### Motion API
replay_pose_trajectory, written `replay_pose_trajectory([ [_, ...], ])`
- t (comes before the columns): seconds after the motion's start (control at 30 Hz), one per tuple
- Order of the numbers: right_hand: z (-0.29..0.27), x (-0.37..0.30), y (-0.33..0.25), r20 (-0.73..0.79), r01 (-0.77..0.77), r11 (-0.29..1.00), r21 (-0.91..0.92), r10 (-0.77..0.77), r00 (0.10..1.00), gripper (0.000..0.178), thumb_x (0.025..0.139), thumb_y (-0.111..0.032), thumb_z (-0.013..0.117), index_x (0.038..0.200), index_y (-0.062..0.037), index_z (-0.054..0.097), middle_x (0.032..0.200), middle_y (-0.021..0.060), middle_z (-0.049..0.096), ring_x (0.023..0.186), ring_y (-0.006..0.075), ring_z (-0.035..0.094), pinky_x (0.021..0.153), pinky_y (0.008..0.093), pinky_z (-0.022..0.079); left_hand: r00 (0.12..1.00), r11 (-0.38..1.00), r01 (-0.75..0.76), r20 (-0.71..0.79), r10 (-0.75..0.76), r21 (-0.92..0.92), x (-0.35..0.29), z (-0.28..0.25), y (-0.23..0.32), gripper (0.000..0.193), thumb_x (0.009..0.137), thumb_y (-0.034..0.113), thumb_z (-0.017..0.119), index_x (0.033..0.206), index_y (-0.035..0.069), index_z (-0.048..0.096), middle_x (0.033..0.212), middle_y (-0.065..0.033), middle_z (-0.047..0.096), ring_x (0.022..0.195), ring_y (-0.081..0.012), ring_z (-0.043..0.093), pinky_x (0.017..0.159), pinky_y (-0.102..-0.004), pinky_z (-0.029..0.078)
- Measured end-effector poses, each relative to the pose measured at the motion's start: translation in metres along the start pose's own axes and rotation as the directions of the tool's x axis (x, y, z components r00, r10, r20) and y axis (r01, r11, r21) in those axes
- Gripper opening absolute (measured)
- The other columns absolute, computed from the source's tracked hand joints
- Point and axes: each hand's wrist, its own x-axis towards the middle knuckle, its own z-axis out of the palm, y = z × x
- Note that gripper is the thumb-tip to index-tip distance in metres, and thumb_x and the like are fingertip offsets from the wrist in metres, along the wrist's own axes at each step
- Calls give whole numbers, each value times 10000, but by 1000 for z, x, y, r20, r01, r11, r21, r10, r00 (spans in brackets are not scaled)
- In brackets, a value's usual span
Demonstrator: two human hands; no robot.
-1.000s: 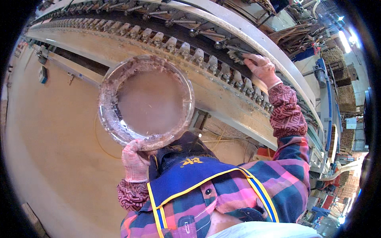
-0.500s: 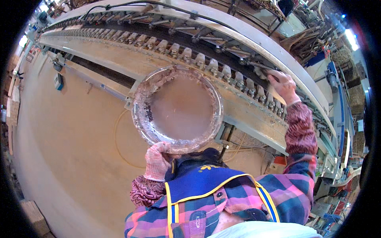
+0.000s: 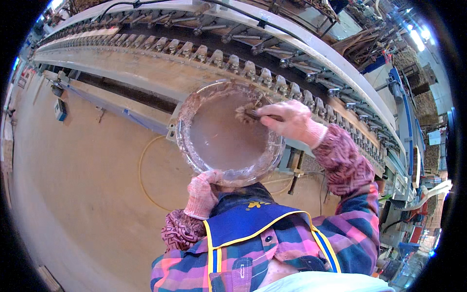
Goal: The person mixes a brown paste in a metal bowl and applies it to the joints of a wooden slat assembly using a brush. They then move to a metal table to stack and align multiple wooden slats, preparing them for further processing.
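Observation:
A round, clear-walled basin (image 3: 182, 136) is crusted with pinkish-brown residue around its inner wall. Cloudy brownish liquid (image 3: 224, 138) fills its middle. My left hand (image 3: 203, 192), in a pale knitted glove, is closed on the basin's near rim. Over the right part of the basin, my right hand (image 3: 292, 119) grips the dark handle of a small brush (image 3: 247, 114). Its bristles are at the liquid near the far right wall; whether they are under the surface I cannot tell. The right hand's fingers are wrapped round the handle.
Behind the basin runs a long machine bed (image 3: 121, 63) with a row of metal clamps (image 3: 233, 63) along a dark channel. A black cable (image 3: 224, 9) follows its far edge. A yellow hose (image 3: 140, 168) curves across the floor, and a small blue box (image 3: 60, 110) stands at left.
My right hand has come left and nearer from the machine's clamp row to over the basin, bringing the brush to the liquid. My left hand still holds the rim.

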Motion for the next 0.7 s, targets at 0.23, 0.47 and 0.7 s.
replay_pose_trajectory([
  [0.23,16,54,-52,98,-360,656,663,401,911,269,911,-206,691,1111,-26,706,891,67,712,710,87,622,635,219,509,1000,973,16,29,-10,-232,-5,-53,40,260,879,105,564,1015,-101,643,1014,-175,673,908,-315,686,767,-427,606],
  [0.47,-25,82,20,-98,-119,344,931,551,829,337,924,-298,669,1133,-34,694,812,66,703,587,77,600,506,200,462,992,982,-125,-42,120,-142,19,-29,62,212,860,139,542,911,-47,631,890,-146,659,787,-294,686,659,-403,624],
  [0.7,26,206,184,-266,18,921,-389,-130,955,361,947,-464,536,1196,-247,681,1143,92,691,1085,336,625,918,424,490,991,954,-124,-81,106,-272,62,-32,68,217,870,158,528,909,-31,626,906,-145,663,812,-304,690,678,-429,612],
])
